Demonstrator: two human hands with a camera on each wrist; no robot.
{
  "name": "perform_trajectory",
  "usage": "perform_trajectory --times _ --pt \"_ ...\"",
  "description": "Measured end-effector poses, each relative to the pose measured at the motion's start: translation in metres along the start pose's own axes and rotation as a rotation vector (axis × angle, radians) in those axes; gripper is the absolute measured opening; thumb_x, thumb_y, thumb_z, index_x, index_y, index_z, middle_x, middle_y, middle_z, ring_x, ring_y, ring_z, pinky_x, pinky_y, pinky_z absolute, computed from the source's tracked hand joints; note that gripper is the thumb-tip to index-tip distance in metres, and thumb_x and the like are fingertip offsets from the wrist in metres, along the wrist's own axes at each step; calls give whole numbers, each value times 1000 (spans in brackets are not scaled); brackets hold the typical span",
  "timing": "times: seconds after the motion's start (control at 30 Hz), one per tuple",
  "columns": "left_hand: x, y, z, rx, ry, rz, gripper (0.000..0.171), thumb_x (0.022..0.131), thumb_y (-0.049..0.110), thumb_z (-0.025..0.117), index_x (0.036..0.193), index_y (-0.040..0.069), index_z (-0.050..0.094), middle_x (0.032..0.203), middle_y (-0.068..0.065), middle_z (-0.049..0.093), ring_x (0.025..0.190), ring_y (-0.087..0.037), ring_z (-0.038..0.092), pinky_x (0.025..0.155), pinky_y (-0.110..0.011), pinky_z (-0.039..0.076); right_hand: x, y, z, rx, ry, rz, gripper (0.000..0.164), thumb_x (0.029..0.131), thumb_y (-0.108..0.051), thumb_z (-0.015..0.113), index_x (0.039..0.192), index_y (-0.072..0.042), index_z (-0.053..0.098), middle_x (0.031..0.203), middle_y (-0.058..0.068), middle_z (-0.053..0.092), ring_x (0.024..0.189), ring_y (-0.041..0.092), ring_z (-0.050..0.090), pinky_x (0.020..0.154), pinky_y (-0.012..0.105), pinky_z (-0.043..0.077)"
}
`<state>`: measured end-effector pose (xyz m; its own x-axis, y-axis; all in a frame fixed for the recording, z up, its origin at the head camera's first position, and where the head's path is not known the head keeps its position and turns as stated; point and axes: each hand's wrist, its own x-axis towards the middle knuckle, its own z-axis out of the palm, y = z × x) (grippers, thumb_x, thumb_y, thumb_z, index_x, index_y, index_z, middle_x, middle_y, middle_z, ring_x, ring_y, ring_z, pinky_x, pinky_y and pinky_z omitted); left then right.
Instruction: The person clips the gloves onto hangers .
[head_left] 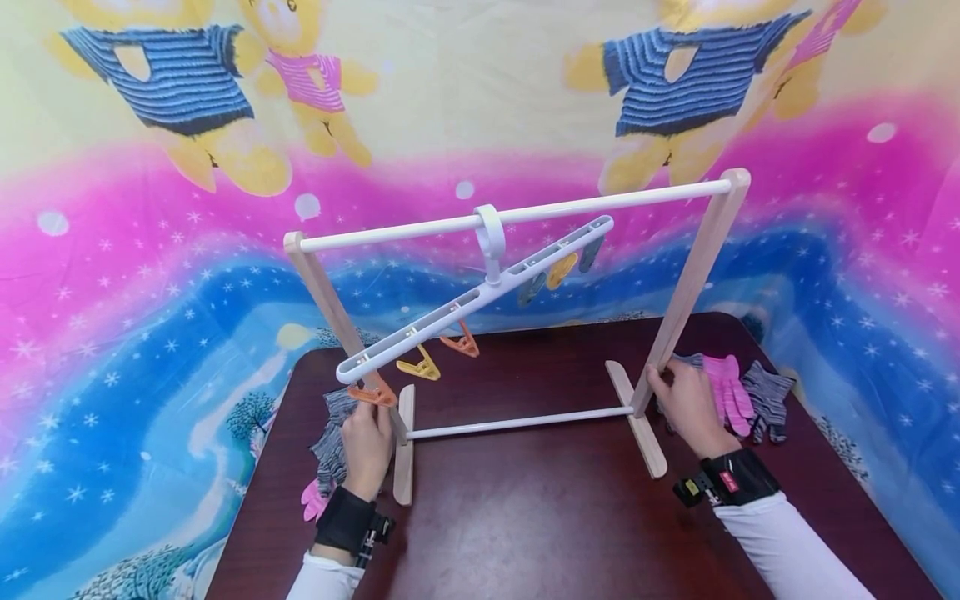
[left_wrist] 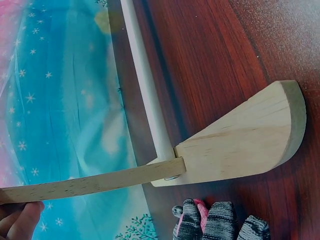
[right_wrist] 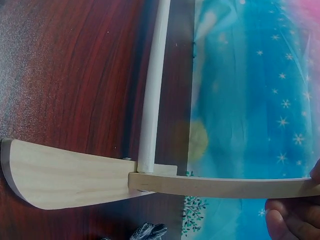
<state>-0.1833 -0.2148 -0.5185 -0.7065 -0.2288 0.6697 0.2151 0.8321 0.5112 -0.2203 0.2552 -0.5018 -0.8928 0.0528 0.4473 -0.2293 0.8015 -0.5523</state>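
Observation:
A small wooden drying rack (head_left: 693,287) with white rods stands on the table. My left hand (head_left: 366,446) grips its left post low down, partly behind an orange clip; in the left wrist view the fingertips (left_wrist: 31,216) lie against the wood. On the other side my right hand (head_left: 688,406) holds the right post between thumb and fingers, as the right wrist view also shows at the wooden post (right_wrist: 235,186). From the top rod hangs a white clip hanger (head_left: 487,293), slanting across the rack, with several orange, yellow and grey-blue clips (head_left: 420,364).
Grey striped gloves and a pink glove (head_left: 726,392) lie beyond the right post. More grey gloves (head_left: 330,442) and a pink one (head_left: 313,500) lie left of the rack. The dark wooden table (head_left: 517,517) meets a patterned cloth backdrop (head_left: 457,150) behind.

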Motion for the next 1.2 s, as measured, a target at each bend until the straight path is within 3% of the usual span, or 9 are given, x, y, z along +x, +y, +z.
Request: perform_trajectory --times 0.2,0.5,0.67,0.8,1.0,1.2 --pt "1 -2 0 -20 -6 11 12 98 7 63 104 -3 66 58 -13 54 47 -27 52 47 -32 33 0 1 2 -3 0 -10 23 100 -16 61 89 3 67 62 14 65 42 6 44 38 25 35" --pt "2 2 -3 -14 -18 -23 11 97 6 63 93 -4 65 68 -23 65 58 -41 64 51 -50 44 0 1 3 -13 20 -25 21 98 -14 63 87 4 67 63 15 65 45 7 46 40 24 35" --pt "1 0 -4 -26 -21 -15 15 95 3 64 105 -6 67 66 -20 64 54 -35 60 49 -47 42 -1 2 3 -10 15 -15 22 98 -14 63 87 4 67 63 15 66 46 8 47 41 24 35" --pt "2 -1 -5 -37 -29 -15 12 94 5 65 103 -3 66 63 -15 60 52 -30 52 51 -43 39 0 3 2 2 -5 -15 20 98 -14 63 91 4 67 66 16 67 44 6 48 40 24 37" --pt "-1 -3 -7 -37 -130 -95 25 97 13 67 118 0 66 92 -21 74 77 -36 71 64 -49 54 -3 7 2 19 -24 -35 17 96 -14 66 95 3 68 72 19 71 50 10 57 42 25 41" --pt "-5 -5 -11 -3 -216 -155 35 97 21 67 127 3 63 107 -21 72 81 -39 68 68 -53 51 -8 8 0 17 -28 -42 19 97 -17 67 99 2 69 80 20 72 56 10 57 45 24 40"
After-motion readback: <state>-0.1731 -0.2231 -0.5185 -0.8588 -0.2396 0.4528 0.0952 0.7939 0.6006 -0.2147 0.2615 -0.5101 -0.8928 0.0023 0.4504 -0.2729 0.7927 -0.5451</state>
